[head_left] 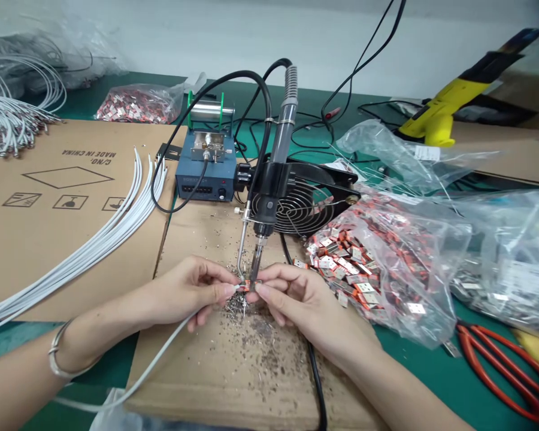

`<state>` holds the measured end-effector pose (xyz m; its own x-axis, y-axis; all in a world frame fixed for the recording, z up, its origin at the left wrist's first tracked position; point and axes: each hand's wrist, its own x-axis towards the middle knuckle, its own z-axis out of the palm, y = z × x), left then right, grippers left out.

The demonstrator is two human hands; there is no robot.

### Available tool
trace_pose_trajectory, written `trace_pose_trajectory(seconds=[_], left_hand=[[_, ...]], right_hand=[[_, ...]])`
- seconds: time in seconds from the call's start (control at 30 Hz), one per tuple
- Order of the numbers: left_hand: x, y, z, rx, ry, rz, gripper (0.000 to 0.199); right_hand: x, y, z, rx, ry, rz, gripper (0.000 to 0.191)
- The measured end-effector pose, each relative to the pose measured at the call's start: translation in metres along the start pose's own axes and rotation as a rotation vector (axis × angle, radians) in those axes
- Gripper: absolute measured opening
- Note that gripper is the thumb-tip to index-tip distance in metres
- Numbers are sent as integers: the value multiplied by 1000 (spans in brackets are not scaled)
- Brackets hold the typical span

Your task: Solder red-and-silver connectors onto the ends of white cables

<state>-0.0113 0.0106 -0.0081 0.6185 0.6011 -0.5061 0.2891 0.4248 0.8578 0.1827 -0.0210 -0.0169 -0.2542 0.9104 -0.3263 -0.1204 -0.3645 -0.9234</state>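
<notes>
The left hand [193, 290] was closed in a pinch on the end of a white cable [161, 347], and the right hand [308, 308] was clamped on a small red and silver connector [253, 285]. The two hands nearly met, with the connector held between them at the cable end. A soldering iron [263, 215] stood upright over the connector, its tip right at it, and a thin metal rod [241, 251] slanted down just beside it.

Below the hands lay a piece of cardboard [184, 389] scattered with dark crumbs and bits of metal [251, 335]. A blue soldering station [202, 164] and a black fan [305, 206] sat beyond it. To the right, a clear bag of connectors [377, 269] lay near the right hand, with red-handled scissors [503, 371] on the green counter [413, 359]. To the left, more white cables [117, 233] rested on a printed cardboard sheet [67, 197]. A yellow tool [444, 114] lay farther back.
</notes>
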Motion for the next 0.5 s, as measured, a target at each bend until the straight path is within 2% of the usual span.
trace_pose_trajectory(seconds=[0.5], left_hand=[[-1, 7, 0, 115, 5, 24, 26]], right_hand=[[-1, -1, 1, -26, 0, -15, 32]])
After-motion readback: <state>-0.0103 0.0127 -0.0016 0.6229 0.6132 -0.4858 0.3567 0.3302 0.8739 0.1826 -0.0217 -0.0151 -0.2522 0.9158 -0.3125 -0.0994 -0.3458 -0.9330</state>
